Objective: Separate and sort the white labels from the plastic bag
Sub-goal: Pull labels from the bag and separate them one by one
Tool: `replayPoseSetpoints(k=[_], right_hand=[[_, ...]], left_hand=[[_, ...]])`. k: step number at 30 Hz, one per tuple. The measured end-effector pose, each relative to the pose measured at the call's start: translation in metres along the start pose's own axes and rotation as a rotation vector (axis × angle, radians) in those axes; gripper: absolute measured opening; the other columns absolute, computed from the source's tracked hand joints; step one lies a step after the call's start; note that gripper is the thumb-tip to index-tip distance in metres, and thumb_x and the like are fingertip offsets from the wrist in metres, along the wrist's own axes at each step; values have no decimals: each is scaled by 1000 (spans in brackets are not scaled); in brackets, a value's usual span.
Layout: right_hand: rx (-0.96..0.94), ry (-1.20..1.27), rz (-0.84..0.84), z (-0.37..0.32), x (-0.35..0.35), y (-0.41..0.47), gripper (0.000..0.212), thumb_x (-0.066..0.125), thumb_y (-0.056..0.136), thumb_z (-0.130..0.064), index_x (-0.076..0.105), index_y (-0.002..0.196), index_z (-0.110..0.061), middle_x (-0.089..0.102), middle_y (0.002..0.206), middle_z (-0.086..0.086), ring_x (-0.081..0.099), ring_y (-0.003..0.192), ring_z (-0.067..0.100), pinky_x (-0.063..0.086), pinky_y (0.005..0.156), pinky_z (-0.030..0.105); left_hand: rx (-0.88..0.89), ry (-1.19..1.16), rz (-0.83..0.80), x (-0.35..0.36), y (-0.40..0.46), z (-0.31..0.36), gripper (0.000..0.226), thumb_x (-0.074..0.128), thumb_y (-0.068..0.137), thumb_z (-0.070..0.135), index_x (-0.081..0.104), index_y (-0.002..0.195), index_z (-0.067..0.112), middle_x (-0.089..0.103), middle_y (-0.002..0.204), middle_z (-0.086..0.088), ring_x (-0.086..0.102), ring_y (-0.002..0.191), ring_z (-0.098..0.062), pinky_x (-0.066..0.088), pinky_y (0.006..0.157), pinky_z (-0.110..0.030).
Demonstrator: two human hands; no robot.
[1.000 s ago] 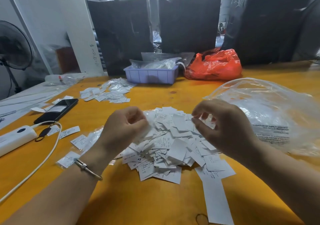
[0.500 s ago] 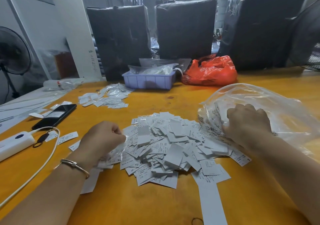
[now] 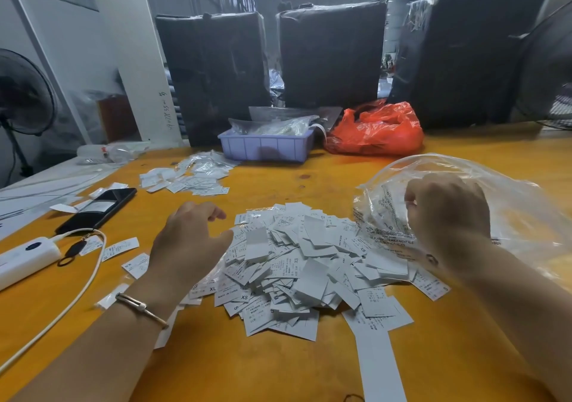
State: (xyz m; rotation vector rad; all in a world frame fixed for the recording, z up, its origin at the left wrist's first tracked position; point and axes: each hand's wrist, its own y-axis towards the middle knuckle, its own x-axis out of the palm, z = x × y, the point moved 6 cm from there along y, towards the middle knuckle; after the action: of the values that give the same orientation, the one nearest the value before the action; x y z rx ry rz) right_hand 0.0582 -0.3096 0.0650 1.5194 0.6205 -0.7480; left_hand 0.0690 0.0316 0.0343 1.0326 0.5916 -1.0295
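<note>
Sorting step in hand, judged from the layout: drawing white labels out of the clear plastic bag and adding them to the heap for sizing.

Item 1. Left hand. Palm down, wrist bent slightly, forearm coming in from the lower left with a thin bracelet at the wrist. Fingers loosely curled and relaxed; nothing visibly held. It hovers over the left edge of the heap; whether the heel touches the labels beneath cannot be told. Stray labels lie on the table just to its left, near a white power bank and its cable; a black phone lies beyond those.

Item 2. Pile of white labels. Between the two hands, loose and overlapping, size marks (XS, XL, S) readable on some. A smaller group of labels lies well beyond the left hand.

Item 3. Right hand. Back of hand to the camera, knuckles up, fingers curled down. It appears to grip the crumpled film at the mouth of the clear plastic bag; the fingertips are hidden, so a label pinched inside cannot be ruled out. The bag bulges away to this hand's right, its printed edge touching the heap.

Handling note (judgement). Thin film clings and labels slip. Best practice: steady the bag mouth with one hand, lift small batches, keep them face up so size marks read, and keep the left hand low to stop the heap sliding.
</note>
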Motion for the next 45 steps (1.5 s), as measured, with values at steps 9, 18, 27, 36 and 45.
replayPoseSetpoints(k=[9,18,27,36,45], right_hand=[[-223,459,405,-35,-45,-23,13,76,75,2,70,77,-9,69,69,4,64,64,24,39,75,36],[-516,855,-73,-98,-27,-54,12,66,85,-32,75,83,-24,66,58,-11,58,51,5,48,72,34],[-337,1143,-287,-94,-15,-51,4,74,83,-17,72,86,-17,70,65,-7,66,66,11,51,73,37],[-239,1218,-430,-95,-7,-51,11,71,85,-22,71,75,-18,71,64,-3,64,58,10,56,64,34],[-137,1363,-455,-88,-6,-47,3,71,83,-4,71,80,-6,73,70,5,67,66,18,54,65,24]], left_hand=[[219,-330,-54,6,-23,38,23,74,84,30,61,101,40,57,101,23,53,92,6,38,66,-16],[417,-494,-317,17,-39,68,54,68,67,71,59,116,50,62,111,32,60,104,2,53,76,-19],[417,-598,-299,11,-42,76,11,77,84,17,73,79,25,73,75,10,69,76,-14,54,67,-34],[390,-675,-334,12,-45,81,26,76,74,41,72,97,30,73,88,10,68,88,-11,55,68,-28],[270,-800,-318,10,-42,76,9,71,87,9,67,80,10,70,74,-5,65,70,-13,52,65,-28]])
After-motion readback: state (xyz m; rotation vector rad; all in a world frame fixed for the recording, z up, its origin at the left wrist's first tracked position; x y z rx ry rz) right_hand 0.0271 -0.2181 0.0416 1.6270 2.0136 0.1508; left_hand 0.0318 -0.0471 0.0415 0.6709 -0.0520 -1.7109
